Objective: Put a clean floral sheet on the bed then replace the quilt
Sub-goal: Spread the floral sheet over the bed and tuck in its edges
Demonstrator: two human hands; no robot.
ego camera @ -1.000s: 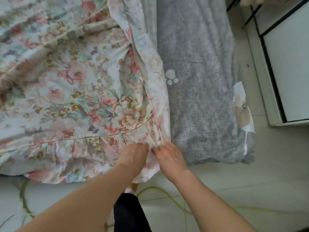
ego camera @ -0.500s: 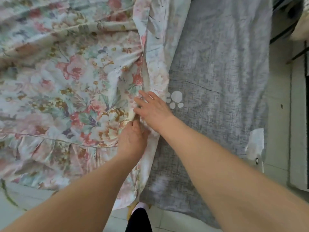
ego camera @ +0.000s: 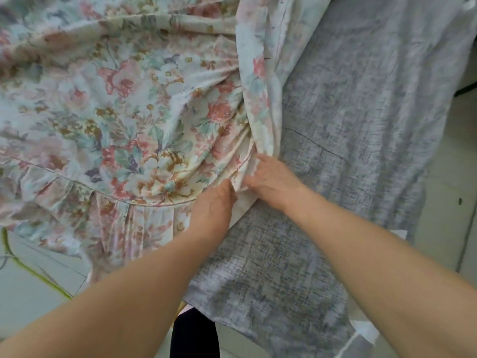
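The floral sheet (ego camera: 124, 120), pale with pink and brown flowers and a ruffled hem, lies bunched over the left half of the bed. Its folded-back edge runs down the middle. The right half shows the bare grey woven mattress cover (ego camera: 361, 125). My left hand (ego camera: 213, 206) grips the sheet at its piped seam near the bed's front edge. My right hand (ego camera: 271, 178) pinches the turned-over edge just beside it, fingers tucked under the fold. No quilt is visible.
Pale tiled floor (ego camera: 449, 228) lies right of the bed and below its front edge. A yellow-green cord (ego camera: 31, 270) trails on the floor at lower left. A dark trouser leg (ego camera: 193, 334) stands against the bed's front edge.
My right hand has drawn back from farther up the fold to beside my left hand, now pinching the edge. The sheet's edge has shifted slightly right. The camera has tilted.
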